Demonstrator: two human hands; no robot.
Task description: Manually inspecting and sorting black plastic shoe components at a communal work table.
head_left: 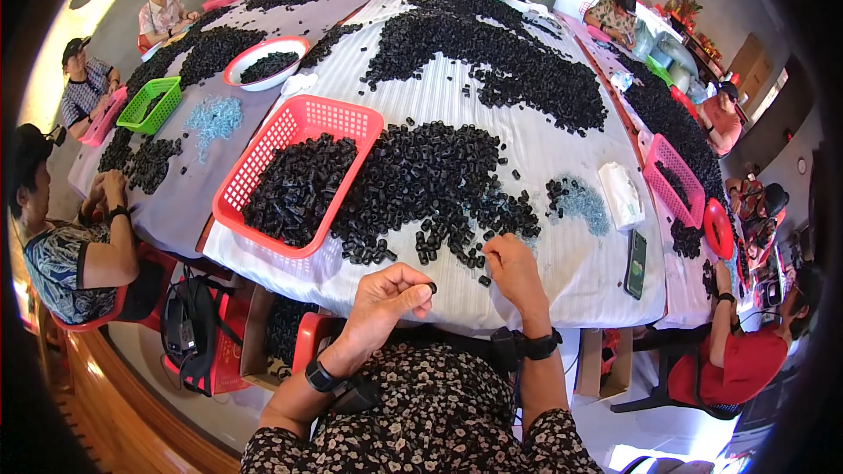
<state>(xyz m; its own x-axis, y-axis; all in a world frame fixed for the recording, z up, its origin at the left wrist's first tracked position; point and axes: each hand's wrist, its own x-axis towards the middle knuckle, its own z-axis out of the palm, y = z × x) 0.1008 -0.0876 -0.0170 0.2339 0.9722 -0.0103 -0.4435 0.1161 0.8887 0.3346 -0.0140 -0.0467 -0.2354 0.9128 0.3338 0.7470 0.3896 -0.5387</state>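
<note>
My left hand (pixel 386 303) is closed at the table's near edge, pinching a small black cylindrical piece (pixel 431 288) between thumb and forefinger. To its right, my right hand (pixel 516 274) reaches down to the near side of a heap of black cylindrical pieces (pixel 430 167). Its fingers are pressed together, and what they hold, if anything, is hidden. A few loose black pieces lie between the two hands. Beyond the right hand is a small pile of clear bluish bits (pixel 584 206). Left of the heap stands a red plastic basket (pixel 294 250), partly filled with black pieces.
A dark phone (pixel 634 265) and a white soft pack (pixel 622 196) lie at the right. Further black heaps (pixel 527 79), a white red-rimmed basin (pixel 266 83), a green basket (pixel 149 105) and a pink basket (pixel 674 183) are on the tables. Several people sit around them.
</note>
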